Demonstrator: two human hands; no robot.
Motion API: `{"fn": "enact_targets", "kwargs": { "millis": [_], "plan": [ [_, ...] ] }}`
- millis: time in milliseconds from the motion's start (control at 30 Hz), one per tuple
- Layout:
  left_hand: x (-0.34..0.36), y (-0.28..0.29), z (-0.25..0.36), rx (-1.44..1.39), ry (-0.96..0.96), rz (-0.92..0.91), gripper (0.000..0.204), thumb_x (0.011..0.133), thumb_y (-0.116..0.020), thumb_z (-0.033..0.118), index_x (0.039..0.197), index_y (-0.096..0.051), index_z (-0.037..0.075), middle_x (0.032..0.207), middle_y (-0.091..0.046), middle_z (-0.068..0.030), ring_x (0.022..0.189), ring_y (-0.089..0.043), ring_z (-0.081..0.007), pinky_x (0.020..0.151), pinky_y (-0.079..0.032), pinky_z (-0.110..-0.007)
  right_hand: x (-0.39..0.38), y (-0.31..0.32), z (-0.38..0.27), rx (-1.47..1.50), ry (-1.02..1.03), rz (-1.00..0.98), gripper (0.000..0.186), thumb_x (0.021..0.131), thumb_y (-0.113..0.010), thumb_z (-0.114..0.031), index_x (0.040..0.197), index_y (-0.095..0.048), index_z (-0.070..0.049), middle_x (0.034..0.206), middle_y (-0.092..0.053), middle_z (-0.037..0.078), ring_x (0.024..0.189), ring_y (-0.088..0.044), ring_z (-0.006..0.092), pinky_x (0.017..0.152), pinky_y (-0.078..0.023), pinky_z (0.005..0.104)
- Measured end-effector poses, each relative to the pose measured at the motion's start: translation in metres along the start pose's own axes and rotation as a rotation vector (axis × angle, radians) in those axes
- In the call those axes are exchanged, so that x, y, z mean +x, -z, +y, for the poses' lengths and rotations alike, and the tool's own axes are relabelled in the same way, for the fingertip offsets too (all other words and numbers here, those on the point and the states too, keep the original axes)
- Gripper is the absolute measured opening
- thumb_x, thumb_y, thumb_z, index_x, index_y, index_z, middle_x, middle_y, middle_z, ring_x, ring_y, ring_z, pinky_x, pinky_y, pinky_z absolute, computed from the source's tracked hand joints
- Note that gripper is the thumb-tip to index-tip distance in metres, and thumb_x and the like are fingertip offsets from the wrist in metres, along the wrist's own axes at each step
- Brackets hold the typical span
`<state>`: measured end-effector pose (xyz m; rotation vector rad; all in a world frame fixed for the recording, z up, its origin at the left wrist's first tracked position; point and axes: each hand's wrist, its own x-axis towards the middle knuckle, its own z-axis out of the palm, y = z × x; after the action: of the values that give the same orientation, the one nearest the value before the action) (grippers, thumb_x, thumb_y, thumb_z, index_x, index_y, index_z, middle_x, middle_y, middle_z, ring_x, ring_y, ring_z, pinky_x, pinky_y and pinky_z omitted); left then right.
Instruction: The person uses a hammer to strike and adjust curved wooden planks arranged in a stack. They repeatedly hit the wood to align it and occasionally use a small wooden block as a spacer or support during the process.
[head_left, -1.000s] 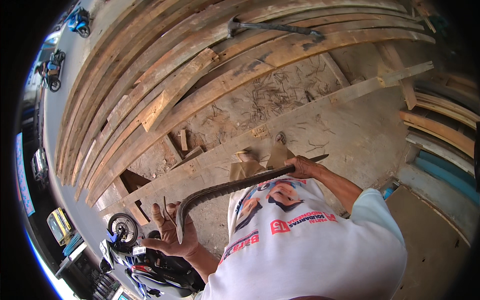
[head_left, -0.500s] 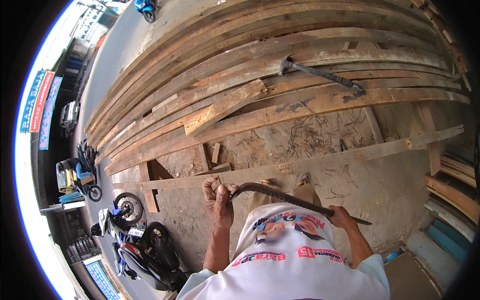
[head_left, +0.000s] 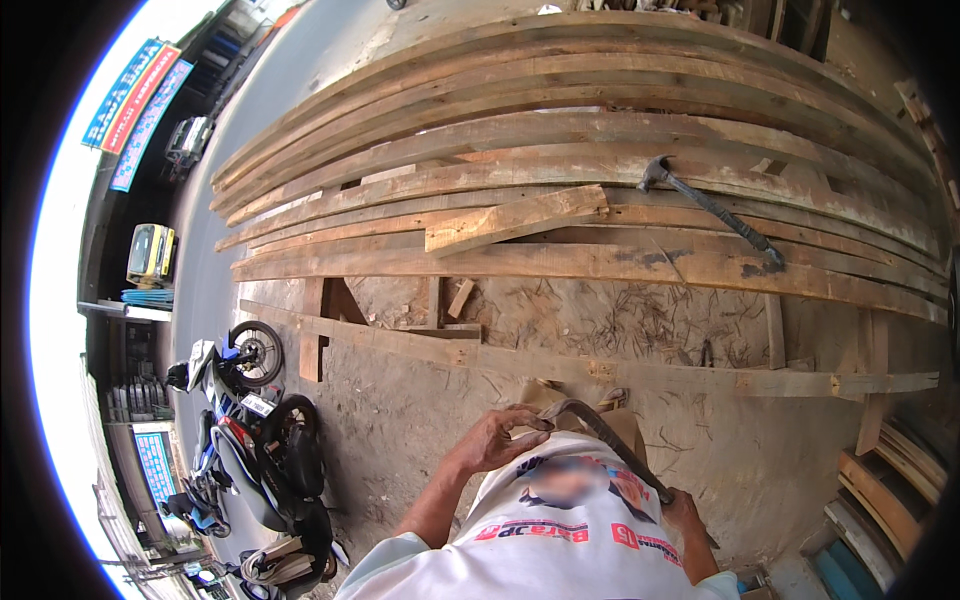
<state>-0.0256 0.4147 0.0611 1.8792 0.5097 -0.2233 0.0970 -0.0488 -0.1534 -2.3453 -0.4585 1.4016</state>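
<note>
A dark, ribbed crowbar (head_left: 622,446) slants across the front of my body, its curved hook end up near my left hand. Its straight shaft runs down through my right hand (head_left: 684,518), whose fingers are wrapped round it, and the tip sticks out beyond. My left hand (head_left: 503,440) is beside the hook, fingers bent with thumb and fingertips close together; what they pinch, if anything, is too small to make out. A claw hammer (head_left: 712,212) with a dark handle lies on the wooden beams (head_left: 500,262) ahead. On them also rests a short wood block (head_left: 515,220).
A single long plank (head_left: 540,362) crosses just ahead of my feet. Wood scraps (head_left: 462,298) and splinter-like debris (head_left: 640,320) lie on the ground. Parked motorcycles (head_left: 250,440) stand at left by the road (head_left: 205,265). More boards (head_left: 890,490) are stacked at right.
The view has shifted, so the beams and hammer sit differently in it. My left hand has turned from upright to pointing right, beside the crowbar's hook. My right hand keeps its grip.
</note>
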Motion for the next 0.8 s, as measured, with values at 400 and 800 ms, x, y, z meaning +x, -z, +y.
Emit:
{"fn": "enact_targets", "kwargs": {
  "millis": [400,800],
  "plan": [
    [-0.043,-0.024,-0.061,0.480,0.104,-0.078,0.052,0.096,-0.067,0.045,0.130,-0.066,0.005,0.116,-0.071,-0.0221,0.114,-0.065,-0.0402,0.099,-0.051,-0.049,-0.047,-0.035,0.090,-0.044,-0.129,0.008,0.032,0.084,-0.075,-0.031,0.097,-0.073,-0.002,0.094,-0.073,0.026,0.096,-0.071,0.0446,0.085,-0.056,0.0506],
    [-0.009,-0.030,-0.093,0.377,0.260,-0.115,0.058,0.096,-0.069,0.045,0.139,-0.060,0.007,0.125,-0.070,-0.0239,0.112,-0.068,-0.0412,0.096,-0.054,-0.047,0.009,-0.050,0.079,-0.153,-0.309,-0.028,0.045,0.092,-0.070,-0.036,0.119,-0.062,0.000,0.113,-0.071,0.028,0.110,-0.068,0.0443,0.093,-0.054,0.0513]
  ]
}}
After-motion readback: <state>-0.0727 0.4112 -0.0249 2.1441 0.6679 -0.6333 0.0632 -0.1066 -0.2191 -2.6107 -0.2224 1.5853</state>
